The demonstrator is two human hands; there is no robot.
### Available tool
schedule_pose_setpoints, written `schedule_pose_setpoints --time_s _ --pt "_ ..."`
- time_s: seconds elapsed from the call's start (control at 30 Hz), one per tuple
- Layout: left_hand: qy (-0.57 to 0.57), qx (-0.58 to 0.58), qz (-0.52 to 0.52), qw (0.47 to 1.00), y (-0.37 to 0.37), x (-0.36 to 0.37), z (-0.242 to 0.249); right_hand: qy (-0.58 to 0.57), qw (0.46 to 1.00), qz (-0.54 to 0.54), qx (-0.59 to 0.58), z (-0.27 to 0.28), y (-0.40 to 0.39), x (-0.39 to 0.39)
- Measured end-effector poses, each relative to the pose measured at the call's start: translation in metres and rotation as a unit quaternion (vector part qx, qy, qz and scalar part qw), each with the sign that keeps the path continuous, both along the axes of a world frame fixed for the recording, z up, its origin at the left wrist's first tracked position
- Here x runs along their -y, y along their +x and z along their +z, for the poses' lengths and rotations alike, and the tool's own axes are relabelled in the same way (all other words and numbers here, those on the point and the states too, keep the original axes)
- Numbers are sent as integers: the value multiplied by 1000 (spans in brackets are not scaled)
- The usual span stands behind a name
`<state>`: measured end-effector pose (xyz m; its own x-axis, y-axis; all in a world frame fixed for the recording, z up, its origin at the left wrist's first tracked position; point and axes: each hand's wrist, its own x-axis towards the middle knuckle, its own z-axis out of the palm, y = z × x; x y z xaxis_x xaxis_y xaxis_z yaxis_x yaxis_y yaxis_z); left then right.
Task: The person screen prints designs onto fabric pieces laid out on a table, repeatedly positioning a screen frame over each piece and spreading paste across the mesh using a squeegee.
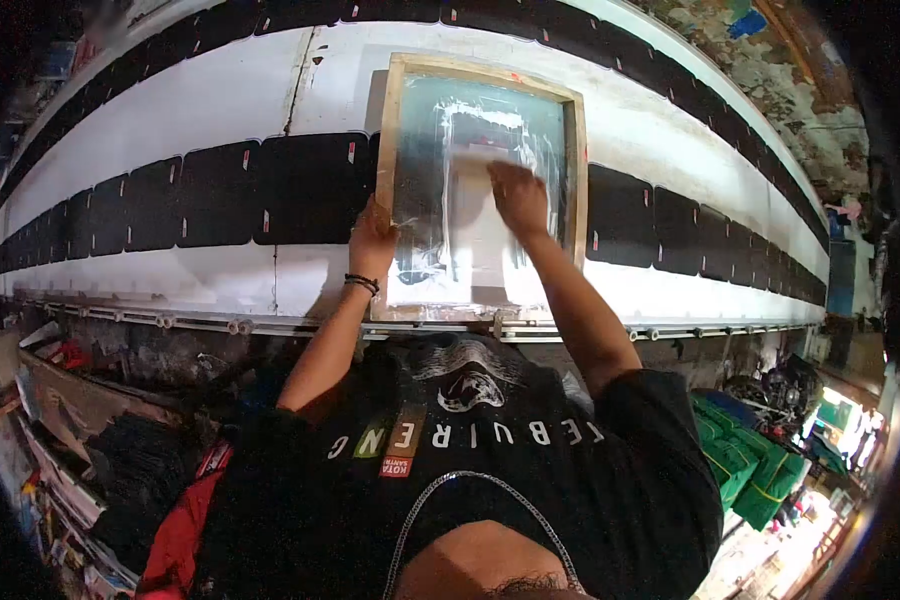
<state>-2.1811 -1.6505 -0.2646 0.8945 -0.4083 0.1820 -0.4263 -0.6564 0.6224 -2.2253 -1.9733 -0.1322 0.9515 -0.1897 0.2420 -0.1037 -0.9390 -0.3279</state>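
A wooden-framed screen point(575, 150) lies on the long white table, its pale mesh smeared with white ink around a rectangular patch. My left hand point(373, 240), with dark bands at the wrist, is closed round the frame's left side near the lower corner. Over the middle of the mesh is my right hand point(520, 200), its fingers bent and closed at the top of a blurred, pale, flat piece point(475, 170). Whether that piece is a squeegee cannot be made out.
Black panels point(310, 190) with small red and white marks lie in two rows along the white table point(220, 90). A metal rail point(210, 322) runs along its near edge. Dark stacks point(140, 480) stand lower left, green bundles point(750, 455) lower right.
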Motion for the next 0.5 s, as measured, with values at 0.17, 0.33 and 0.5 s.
schedule_pose_setpoints --time_s 0.17,0.33,0.5 --pt "-24 -64 65 996 -7 11 54 63 983 -109 -131 63 11 21" --pt "-454 -293 104 835 -1 26 16 495 837 -216 87 -65 -114 138" --pt "-66 40 93 993 -38 169 31 597 731 -330 -5 -18 -166 254"
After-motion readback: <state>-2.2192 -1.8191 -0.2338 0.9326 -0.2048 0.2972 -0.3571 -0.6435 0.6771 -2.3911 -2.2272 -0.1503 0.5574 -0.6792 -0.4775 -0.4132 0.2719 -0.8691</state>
